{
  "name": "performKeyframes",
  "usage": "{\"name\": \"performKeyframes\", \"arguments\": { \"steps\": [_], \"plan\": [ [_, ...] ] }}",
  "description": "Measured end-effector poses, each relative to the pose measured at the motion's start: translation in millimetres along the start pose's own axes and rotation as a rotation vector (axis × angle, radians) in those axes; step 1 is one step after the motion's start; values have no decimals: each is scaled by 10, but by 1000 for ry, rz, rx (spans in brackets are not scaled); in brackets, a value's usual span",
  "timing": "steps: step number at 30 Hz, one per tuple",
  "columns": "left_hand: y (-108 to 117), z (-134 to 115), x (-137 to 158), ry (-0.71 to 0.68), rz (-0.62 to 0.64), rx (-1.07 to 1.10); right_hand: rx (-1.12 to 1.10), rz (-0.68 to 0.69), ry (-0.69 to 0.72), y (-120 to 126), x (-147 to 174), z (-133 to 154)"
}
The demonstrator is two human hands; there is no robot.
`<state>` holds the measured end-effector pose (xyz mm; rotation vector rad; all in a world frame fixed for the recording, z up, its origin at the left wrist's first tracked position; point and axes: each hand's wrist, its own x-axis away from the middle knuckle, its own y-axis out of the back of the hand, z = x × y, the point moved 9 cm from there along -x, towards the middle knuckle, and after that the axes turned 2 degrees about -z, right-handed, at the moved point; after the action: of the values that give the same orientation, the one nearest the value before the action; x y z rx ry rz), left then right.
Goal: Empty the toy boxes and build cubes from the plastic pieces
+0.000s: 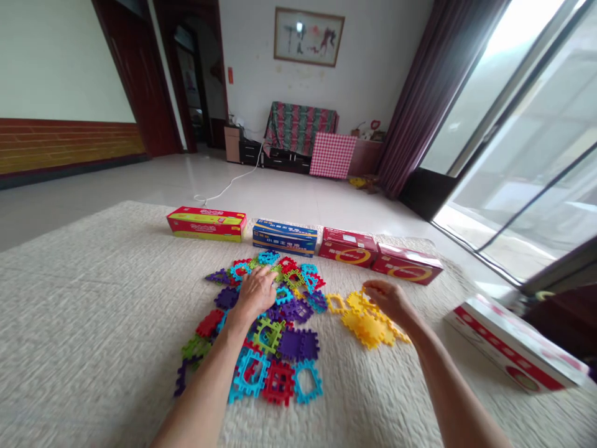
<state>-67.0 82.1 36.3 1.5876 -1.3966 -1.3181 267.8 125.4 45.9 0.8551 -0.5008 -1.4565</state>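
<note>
A heap of interlocking plastic building pieces [298, 344] in blue, purple, red and green lies on the pale mat. My left hand [258, 291] reaches over the upper part of this heap, fingers slightly apart and touching pieces there; nothing is visibly gripped. To the right lies a smaller group of yellow plastic pieces [366, 326]. Just over its upper right side is my right hand [387, 297], its fingers curled together. Whatever it may hold is hidden by the fingers. One yellow square frame piece [336, 303] sits between the two groups.
Behind the pieces stand a red-and-yellow box [208, 224], a blue box [284, 238] and two dark red boxes [347, 247] in a row. A white-and-red carton [517, 342] is at the right. The mat [102, 298] spreads over the tiled floor.
</note>
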Motion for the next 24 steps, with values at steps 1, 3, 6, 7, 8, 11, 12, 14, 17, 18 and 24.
{"name": "performKeyframes", "arguments": {
  "steps": [1,3,6,7,8,11,12,14,17,18,24],
  "plan": [
    [9,-79,6,-38,10,-9,37,10,-14,40,24,-58],
    [-7,-243,24,-115,48,-4,128,-52,7,108,40,-13],
    [-83,-410,61,-172,123,15,186,-135,186,-33,58,464],
    [-113,-445,76,-182,149,16,155,-93,268,-185,76,686],
    [-144,-472,91,-191,176,15,130,-56,340,-344,104,907],
    [-204,-503,124,-205,228,4,182,61,408,-828,172,1382],
    [-208,-494,125,-198,227,0,247,91,399,-964,182,1466],
    [-203,-458,114,-171,207,-10,384,125,369,-1154,182,1546],
    [-200,-415,94,-146,179,-20,528,174,314,-1289,142,1538],
    [-200,-408,88,-144,172,-21,555,202,293,-1316,125,1522],
    [-192,-351,54,-116,148,-9,625,301,217,-1388,3,1505]
  ]
}}
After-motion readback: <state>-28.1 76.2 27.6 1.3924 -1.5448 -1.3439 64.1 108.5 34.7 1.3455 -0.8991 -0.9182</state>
